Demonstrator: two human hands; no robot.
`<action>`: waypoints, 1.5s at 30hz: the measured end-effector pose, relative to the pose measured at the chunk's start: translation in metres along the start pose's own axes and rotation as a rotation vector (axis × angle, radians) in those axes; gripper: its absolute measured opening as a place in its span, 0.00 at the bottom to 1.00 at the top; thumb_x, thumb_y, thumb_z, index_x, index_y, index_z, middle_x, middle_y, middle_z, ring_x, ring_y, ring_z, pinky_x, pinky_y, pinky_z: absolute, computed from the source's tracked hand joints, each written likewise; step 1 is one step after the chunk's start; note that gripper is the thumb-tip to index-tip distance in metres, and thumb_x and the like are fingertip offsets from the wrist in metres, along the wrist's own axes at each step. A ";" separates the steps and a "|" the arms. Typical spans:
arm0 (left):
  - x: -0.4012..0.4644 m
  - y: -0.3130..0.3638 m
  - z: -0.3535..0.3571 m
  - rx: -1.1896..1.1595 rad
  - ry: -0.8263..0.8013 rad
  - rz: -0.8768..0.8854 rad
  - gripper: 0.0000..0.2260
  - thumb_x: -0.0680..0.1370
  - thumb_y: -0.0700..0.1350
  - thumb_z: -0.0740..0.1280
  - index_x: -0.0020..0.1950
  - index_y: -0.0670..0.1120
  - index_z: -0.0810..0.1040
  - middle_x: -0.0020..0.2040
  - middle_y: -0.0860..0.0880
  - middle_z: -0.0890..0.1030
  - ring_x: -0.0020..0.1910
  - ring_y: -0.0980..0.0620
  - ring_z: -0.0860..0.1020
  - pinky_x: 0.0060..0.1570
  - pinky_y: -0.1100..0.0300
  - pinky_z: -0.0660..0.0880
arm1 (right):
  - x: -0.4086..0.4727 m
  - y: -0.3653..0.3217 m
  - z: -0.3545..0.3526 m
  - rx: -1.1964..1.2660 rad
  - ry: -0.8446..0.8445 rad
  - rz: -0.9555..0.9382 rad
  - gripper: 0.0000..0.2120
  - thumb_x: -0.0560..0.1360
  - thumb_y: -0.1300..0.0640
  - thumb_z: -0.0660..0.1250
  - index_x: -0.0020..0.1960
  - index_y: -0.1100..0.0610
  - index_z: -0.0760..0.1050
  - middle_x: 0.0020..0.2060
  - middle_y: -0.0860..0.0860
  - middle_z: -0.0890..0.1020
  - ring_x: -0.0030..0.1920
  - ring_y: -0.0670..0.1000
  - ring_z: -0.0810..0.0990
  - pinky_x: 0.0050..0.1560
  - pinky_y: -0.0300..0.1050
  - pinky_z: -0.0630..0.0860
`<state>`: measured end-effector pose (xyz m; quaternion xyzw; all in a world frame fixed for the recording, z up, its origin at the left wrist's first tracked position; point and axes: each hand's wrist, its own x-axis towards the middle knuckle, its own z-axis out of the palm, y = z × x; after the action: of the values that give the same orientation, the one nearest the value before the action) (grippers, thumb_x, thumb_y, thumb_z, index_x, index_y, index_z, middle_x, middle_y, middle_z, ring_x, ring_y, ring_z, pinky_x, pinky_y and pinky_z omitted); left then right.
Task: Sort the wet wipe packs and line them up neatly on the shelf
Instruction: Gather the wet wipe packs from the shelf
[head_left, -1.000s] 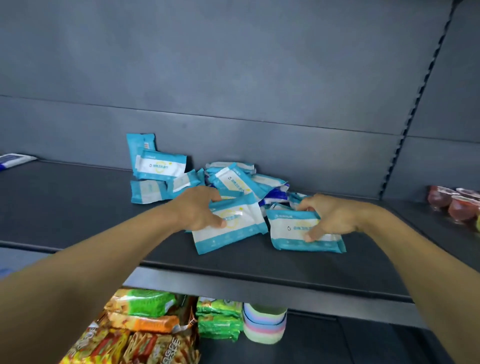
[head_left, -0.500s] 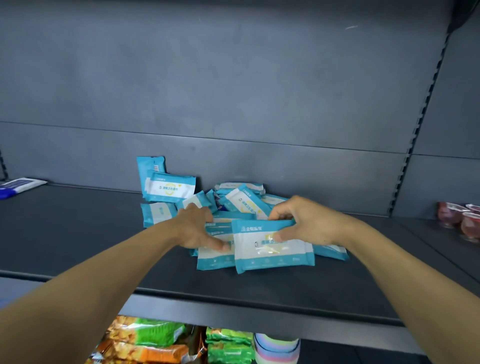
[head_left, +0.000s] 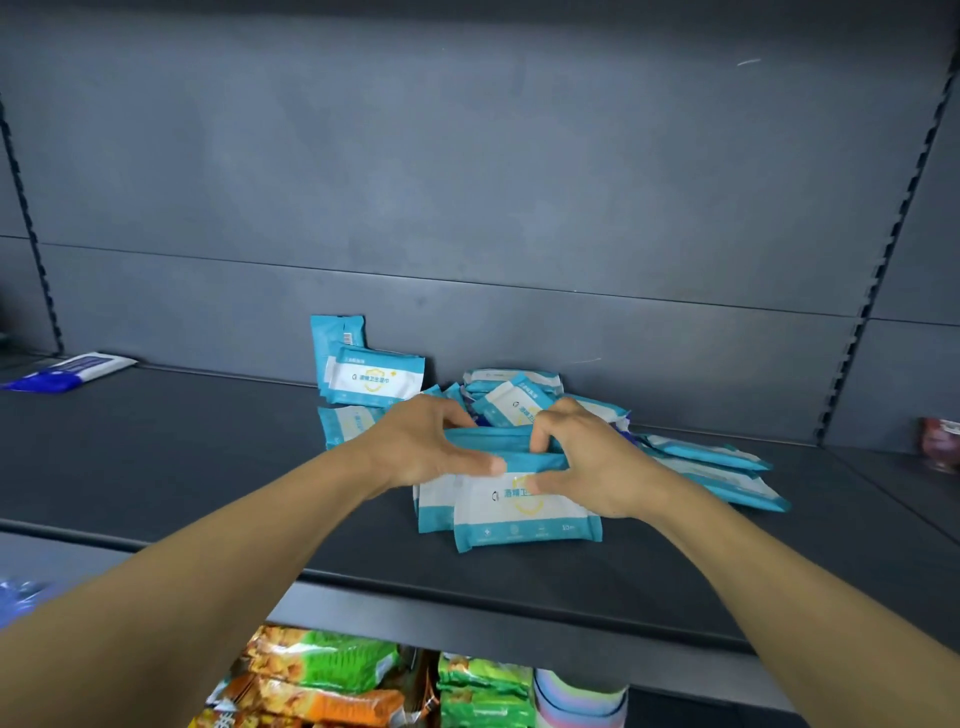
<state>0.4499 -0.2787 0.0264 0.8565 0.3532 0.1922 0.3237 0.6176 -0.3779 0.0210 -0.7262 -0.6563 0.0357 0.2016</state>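
Left hand (head_left: 423, 447) and right hand (head_left: 587, 462) both gripped the top edges of two upright wet wipe packs (head_left: 519, 506), thumbs in front and fingers curled behind, near the shelf (head_left: 208, 467) front edge, mid-width. Loose pile (head_left: 511, 397) sat just behind toward the back wall, more flat packs (head_left: 722, 470) to the right. Risk: soft packs could slump or slide apart on release, since nothing braced them.

Teal-and-white wet wipe packs (head_left: 524, 506) stacked upright near shelf (head_left: 156, 467) front edge; others heaped behind, some flat rightward.
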 end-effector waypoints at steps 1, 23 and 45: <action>0.000 0.003 0.002 0.109 -0.007 0.027 0.19 0.65 0.53 0.78 0.52 0.50 0.77 0.50 0.55 0.79 0.47 0.57 0.76 0.45 0.66 0.71 | 0.000 -0.003 0.002 0.004 0.028 0.010 0.12 0.71 0.54 0.73 0.45 0.52 0.69 0.52 0.47 0.68 0.52 0.48 0.71 0.50 0.42 0.68; 0.020 0.044 0.039 0.691 -0.124 0.177 0.37 0.66 0.61 0.73 0.72 0.56 0.62 0.61 0.56 0.74 0.59 0.51 0.73 0.57 0.52 0.73 | -0.017 0.167 -0.061 -0.083 0.032 0.505 0.19 0.83 0.57 0.50 0.72 0.56 0.64 0.72 0.54 0.66 0.71 0.55 0.65 0.67 0.44 0.63; 0.035 0.048 0.040 0.570 -0.210 0.141 0.27 0.67 0.54 0.76 0.63 0.55 0.72 0.55 0.60 0.77 0.53 0.56 0.75 0.57 0.54 0.74 | -0.021 0.177 -0.070 0.144 -0.231 0.623 0.32 0.73 0.44 0.69 0.70 0.60 0.67 0.64 0.53 0.74 0.60 0.51 0.74 0.64 0.48 0.70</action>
<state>0.5192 -0.2955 0.0344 0.9503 0.2971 0.0178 0.0911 0.8028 -0.4252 0.0206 -0.8668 -0.4174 0.2236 0.1562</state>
